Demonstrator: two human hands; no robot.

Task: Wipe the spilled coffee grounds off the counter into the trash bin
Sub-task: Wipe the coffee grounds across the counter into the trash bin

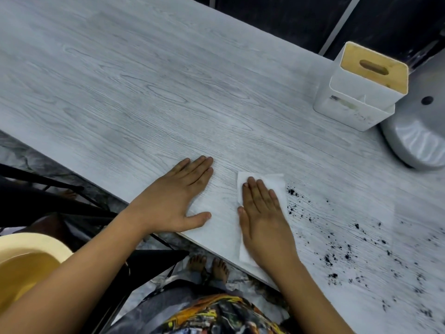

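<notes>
The right hand (262,213) lies flat, fingers straight and together, pressing a white tissue (262,179) onto the counter (144,92). Coffee grounds (337,237) scatter at its three o'clock. The left hand (175,201) rests flat, fingers straight, at nine o'clock.

Your right hand (263,213) hides most of the white tissue (265,179); the frame's right edge cuts off the coffee grounds (349,251) and grey bin (419,141).

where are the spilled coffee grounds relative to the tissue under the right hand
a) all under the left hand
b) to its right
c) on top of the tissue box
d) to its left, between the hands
b: the dark coffee grounds scatter over the counter to the right of the white tissue that the flat right hand presses down.
</notes>
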